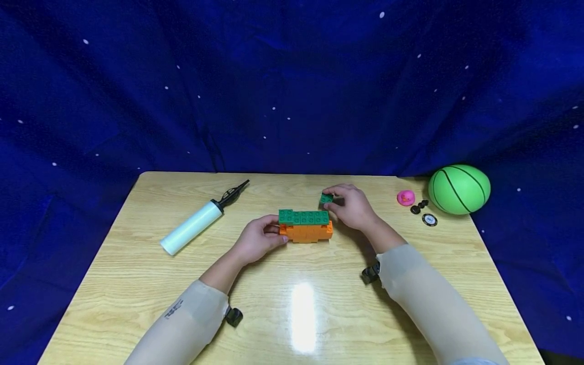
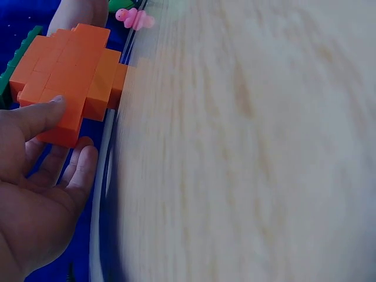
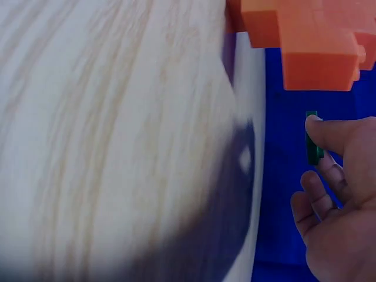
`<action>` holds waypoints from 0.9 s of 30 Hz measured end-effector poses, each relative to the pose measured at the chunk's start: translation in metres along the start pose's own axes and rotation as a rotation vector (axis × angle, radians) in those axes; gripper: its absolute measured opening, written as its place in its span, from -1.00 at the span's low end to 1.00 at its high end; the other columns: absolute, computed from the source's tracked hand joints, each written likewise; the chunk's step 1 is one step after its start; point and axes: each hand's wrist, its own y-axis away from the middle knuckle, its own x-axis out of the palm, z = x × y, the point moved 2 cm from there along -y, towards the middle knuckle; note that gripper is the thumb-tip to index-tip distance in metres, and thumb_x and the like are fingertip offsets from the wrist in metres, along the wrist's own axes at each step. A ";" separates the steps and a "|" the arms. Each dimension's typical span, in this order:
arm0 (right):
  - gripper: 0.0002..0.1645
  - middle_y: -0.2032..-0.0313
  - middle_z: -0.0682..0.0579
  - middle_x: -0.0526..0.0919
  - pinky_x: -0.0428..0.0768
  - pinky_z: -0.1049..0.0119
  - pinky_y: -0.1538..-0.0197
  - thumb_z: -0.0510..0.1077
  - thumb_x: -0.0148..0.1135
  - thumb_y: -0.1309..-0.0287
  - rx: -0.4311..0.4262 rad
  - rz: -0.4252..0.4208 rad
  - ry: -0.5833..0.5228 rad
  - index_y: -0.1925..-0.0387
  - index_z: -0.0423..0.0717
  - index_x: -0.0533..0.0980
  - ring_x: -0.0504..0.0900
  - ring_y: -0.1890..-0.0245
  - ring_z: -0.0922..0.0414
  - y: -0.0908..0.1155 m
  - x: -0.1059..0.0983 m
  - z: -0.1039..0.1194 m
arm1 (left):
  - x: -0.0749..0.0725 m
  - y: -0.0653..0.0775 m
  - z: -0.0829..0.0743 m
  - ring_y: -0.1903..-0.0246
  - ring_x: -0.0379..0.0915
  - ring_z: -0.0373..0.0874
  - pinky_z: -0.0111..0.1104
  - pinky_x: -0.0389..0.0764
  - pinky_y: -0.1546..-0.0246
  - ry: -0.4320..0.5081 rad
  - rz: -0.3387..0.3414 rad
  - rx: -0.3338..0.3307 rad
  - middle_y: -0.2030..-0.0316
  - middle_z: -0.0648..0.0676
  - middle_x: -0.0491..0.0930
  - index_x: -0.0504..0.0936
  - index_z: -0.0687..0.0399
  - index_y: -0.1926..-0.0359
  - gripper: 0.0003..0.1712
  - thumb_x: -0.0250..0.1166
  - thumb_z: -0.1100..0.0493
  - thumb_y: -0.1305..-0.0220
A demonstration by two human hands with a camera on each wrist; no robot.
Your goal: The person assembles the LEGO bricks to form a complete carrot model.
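Observation:
A block build (image 1: 305,233) stands near the middle of the table, its stepped orange body topped by a layer of green studded bricks (image 1: 303,218). My left hand (image 1: 258,239) grips its left end, thumb on the front face in the left wrist view. Just behind and above the build's right end, my right hand (image 1: 351,207) pinches a small green brick (image 1: 326,198) between thumb and fingertips. In the right wrist view this green brick (image 3: 312,138) appears thin and edge-on, apart from the orange bricks (image 3: 320,64); the other fingers curl loosely below it.
A hand pump (image 1: 196,223) with a pale cylinder and black nozzle lies at the left. At the back right are a green ball (image 1: 459,189), a pink rubber duck (image 1: 405,197), a small black object (image 1: 418,206) and a round chip (image 1: 429,219). A blue curtain (image 1: 292,91) hangs behind the table.

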 end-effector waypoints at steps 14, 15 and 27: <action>-0.59 -0.18 0.01 0.65 0.62 0.01 -0.07 -0.13 0.42 -0.32 -0.062 -0.042 -0.058 -0.18 -0.02 0.65 0.53 -0.18 0.00 0.018 -0.016 0.016 | 0.001 -0.002 0.002 -0.01 0.61 -0.04 -0.26 0.68 0.02 -0.016 -0.010 0.004 -0.04 0.08 0.66 0.62 0.12 -0.26 -0.47 0.49 0.28 -0.27; -0.59 -0.19 0.00 0.65 0.62 -0.01 -0.07 -0.13 0.41 -0.33 -0.063 -0.040 -0.062 -0.19 -0.02 0.65 0.53 -0.19 -0.01 0.019 -0.017 0.017 | 0.001 -0.002 0.001 -0.01 0.61 -0.03 -0.25 0.68 0.02 -0.014 -0.009 0.004 -0.04 0.08 0.66 0.61 0.12 -0.26 -0.46 0.49 0.28 -0.27; -0.59 -0.20 0.00 0.63 0.62 0.01 -0.05 -0.16 0.36 -0.38 -0.094 -0.045 -0.113 -0.22 -0.09 0.63 0.58 -0.15 -0.01 0.035 -0.027 0.028 | 0.002 -0.003 0.001 -0.03 0.61 -0.02 -0.25 0.68 0.01 -0.021 -0.014 0.000 -0.05 0.09 0.66 0.60 0.13 -0.27 -0.45 0.49 0.27 -0.27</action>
